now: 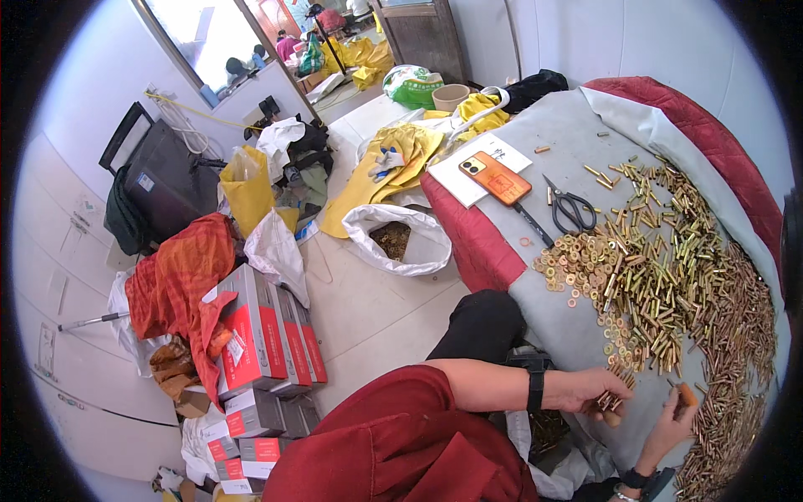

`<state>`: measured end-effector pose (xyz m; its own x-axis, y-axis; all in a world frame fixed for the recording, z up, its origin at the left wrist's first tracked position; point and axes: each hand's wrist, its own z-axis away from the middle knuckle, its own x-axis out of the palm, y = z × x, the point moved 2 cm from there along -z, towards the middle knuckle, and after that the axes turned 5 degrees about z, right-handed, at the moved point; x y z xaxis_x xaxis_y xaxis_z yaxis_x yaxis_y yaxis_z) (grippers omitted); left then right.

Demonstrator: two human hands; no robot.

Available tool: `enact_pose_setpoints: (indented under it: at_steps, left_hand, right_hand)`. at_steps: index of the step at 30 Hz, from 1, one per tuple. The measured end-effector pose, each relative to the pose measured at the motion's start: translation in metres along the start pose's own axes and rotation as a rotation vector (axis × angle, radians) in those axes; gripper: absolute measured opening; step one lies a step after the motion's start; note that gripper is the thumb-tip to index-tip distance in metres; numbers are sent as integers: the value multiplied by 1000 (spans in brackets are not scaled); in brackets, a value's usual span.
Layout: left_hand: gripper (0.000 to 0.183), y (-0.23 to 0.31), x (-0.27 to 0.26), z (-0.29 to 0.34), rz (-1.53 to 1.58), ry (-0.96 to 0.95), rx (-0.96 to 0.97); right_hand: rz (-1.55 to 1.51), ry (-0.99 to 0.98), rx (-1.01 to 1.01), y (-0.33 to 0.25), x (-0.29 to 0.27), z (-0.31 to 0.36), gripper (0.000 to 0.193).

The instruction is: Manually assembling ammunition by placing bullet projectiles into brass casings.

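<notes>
My left hand (604, 393) is closed round a bunch of small copper-coloured metal rods (616, 378), held above the grey cloth-covered table. To its right, my right hand (667, 427) has its fingers drawn together, with an orange cover (687, 395) on or at one fingertip. What it pinches is too small to make out. Beyond both hands lies a heap of brass-coloured tubes (652, 289). Thin copper-coloured rods (736, 360) are piled along the right side. Yellowish ring washers (577, 258) lie at the heap's left edge.
Black-handled scissors (574, 213) and an orange phone (495, 177) on white paper (502, 155) lie farther back on the table. A white sack (431, 255) stands on the floor to the left. Red-and-grey boxes (242, 335) are stacked at far left. An open bag (577, 477) sits below my left forearm.
</notes>
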<state>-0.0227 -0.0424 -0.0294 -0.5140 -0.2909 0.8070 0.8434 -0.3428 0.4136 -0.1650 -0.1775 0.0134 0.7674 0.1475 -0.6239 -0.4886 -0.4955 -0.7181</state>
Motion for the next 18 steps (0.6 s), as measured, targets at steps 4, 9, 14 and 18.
enact_pose_setpoints:
  at_steps: [4, 9, 14, 18]
  left_hand:
    - [28, 0, 3, 0, 48, -32, 14]
    - [32, 0, 0, -2, 64, -66, 25]
    - [30, -1, -6, -5, 111, -108, 7]
    - [30, -4, -11, -15, 134, -86, 12]
  right_hand:
    - [64, -85, -347, -25, 15, 33, 18]
    - [-26, -169, -478, -52, 24, 42, 18]
    - [5, -254, -679, -63, 20, 39, 21]
    - [-90, -324, -610, -67, 18, 41, 24]
